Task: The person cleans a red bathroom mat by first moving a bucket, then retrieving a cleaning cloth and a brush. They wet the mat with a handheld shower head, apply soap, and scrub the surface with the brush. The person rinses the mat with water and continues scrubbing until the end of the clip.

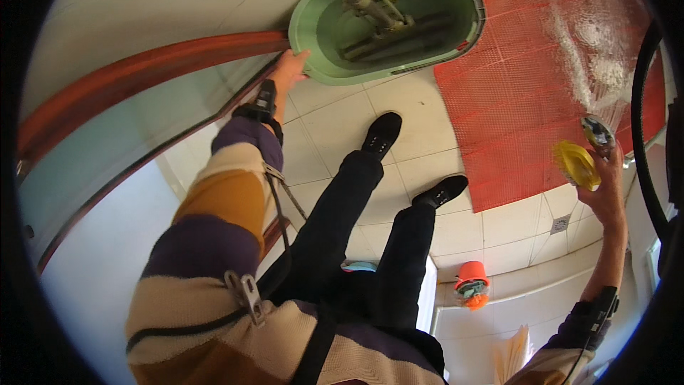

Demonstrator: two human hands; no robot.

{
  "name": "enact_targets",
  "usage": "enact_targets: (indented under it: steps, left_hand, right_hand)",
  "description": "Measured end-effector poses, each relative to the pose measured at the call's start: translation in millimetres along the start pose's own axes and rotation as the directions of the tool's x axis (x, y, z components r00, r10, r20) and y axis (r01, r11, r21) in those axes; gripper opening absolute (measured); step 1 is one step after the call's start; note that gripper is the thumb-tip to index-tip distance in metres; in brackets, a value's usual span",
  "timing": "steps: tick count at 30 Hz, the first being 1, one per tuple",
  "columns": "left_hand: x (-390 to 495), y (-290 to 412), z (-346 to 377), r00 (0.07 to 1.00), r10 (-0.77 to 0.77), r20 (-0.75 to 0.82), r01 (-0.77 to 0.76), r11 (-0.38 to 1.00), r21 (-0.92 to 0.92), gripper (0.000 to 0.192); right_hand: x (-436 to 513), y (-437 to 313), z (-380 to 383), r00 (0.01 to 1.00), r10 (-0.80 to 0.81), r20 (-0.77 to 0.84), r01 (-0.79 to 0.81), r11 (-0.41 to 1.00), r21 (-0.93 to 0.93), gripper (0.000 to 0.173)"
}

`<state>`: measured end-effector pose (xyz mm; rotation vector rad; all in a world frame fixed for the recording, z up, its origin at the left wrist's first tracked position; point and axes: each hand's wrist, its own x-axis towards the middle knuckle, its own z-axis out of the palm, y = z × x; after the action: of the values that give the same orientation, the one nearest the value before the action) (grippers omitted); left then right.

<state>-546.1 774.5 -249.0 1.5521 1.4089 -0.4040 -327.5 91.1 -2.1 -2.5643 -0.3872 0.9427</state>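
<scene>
My left hand (291,70) grips the near left rim of a green plastic mop bucket (315,27). A mop (368,8) with a metal handle stands in it, its head down inside. At the right, my right hand (604,182) holds a silvery shower head (598,133) together with a yellow scrubbing brush (580,164), bristles facing left. Water sprays from the shower head onto a red mesh floor mat (507,91), where it spreads with some white foam.
Pale floor tiles (326,128) lie under my black shoes (382,133). A floor drain (560,224) sits near the mat. An orange-red bucket (472,272) with items stands by the wall. A door frame (160,72) runs along the left; a black hose (641,133) hangs at right.
</scene>
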Motion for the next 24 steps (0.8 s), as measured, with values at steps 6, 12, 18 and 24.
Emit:
enact_targets:
  steps: [6, 12, 18, 24]
  left_hand:
    - [-22, -6, 8, 0.993, 0.114, 0.01, -0.114, 0.993, -0.024, 0.04]
    - [-40, -13, 7, 0.994, 0.095, 0.056, -0.089, 0.991, -0.101, 0.039]
    - [-52, -30, 4, 0.997, -0.023, 0.072, 0.032, 0.993, -0.113, 0.042]
    - [-71, -53, 7, 0.99, -0.109, 0.091, 0.124, 0.975, -0.184, 0.046]
  right_hand:
    - [-1, -36, 20, 0.998, 0.025, -0.065, -0.016, 0.992, 0.129, 0.057]
    - [-3, -50, 14, 0.99, -0.141, 0.026, 0.144, 0.98, -0.138, 0.058]
    - [9, -36, 8, 0.999, -0.025, 0.043, 0.03, 0.992, -0.123, 0.06]
    - [20, -31, 6, 0.995, -0.079, 0.053, 0.086, 0.986, -0.14, 0.062]
